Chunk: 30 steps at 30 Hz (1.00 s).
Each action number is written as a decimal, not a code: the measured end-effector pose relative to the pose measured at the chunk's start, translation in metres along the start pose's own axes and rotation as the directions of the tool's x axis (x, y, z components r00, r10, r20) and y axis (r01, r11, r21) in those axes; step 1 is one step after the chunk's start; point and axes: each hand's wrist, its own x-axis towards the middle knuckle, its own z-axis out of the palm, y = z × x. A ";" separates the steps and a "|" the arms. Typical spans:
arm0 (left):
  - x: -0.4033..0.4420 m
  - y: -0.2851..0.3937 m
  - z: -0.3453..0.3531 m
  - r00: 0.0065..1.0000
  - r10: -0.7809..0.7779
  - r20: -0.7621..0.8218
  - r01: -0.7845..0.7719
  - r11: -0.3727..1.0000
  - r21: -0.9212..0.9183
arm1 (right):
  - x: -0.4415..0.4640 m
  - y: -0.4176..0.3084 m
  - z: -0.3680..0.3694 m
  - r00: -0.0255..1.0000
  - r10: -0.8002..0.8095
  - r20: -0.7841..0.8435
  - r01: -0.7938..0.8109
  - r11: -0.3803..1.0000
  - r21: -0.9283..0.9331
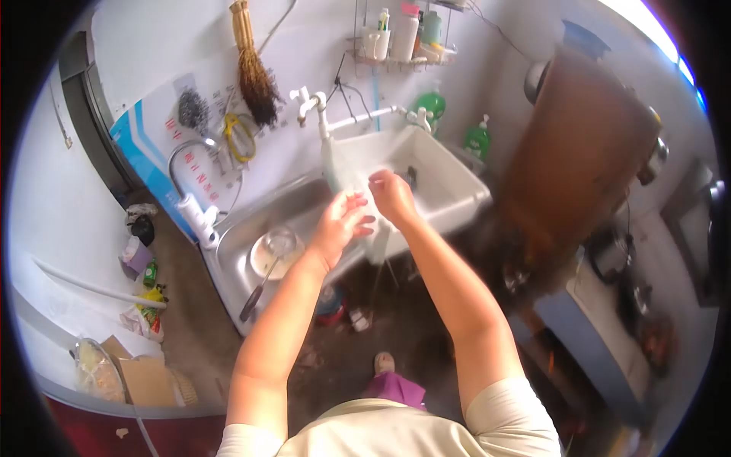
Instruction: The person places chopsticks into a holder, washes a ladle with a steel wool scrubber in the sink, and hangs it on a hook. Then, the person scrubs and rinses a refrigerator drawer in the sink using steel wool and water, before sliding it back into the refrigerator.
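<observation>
The left hand (339,228), fingers spread, is near the right hand (392,199), fingers curled, in front of the white basin (455,202). A dark-handled utensil (264,283) rests in the metal sink (237,233). A straw brush (253,72) hangs on the wall (175,38).

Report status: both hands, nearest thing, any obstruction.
Left hand open, fingers curled. Right hand partly closed, grip unclear, at the white sink. Dark-handled utensil in steel sink, clear of both hands.
</observation>
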 end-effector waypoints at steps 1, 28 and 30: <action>0.025 -0.004 0.002 1.000 -0.030 0.006 0.030 1.000 -0.007 | 0.029 0.035 0.005 0.998 0.026 0.061 -0.022 0.998 -0.059; 0.095 -0.029 -0.186 0.947 0.011 -0.322 0.270 0.516 0.813 | 0.183 -0.017 0.015 0.842 -0.115 0.526 0.085 0.993 0.081; 0.049 -0.086 -0.269 0.959 -0.225 -0.171 0.164 -0.053 0.985 | 0.155 -0.063 0.031 0.822 -0.214 0.527 0.160 0.976 0.146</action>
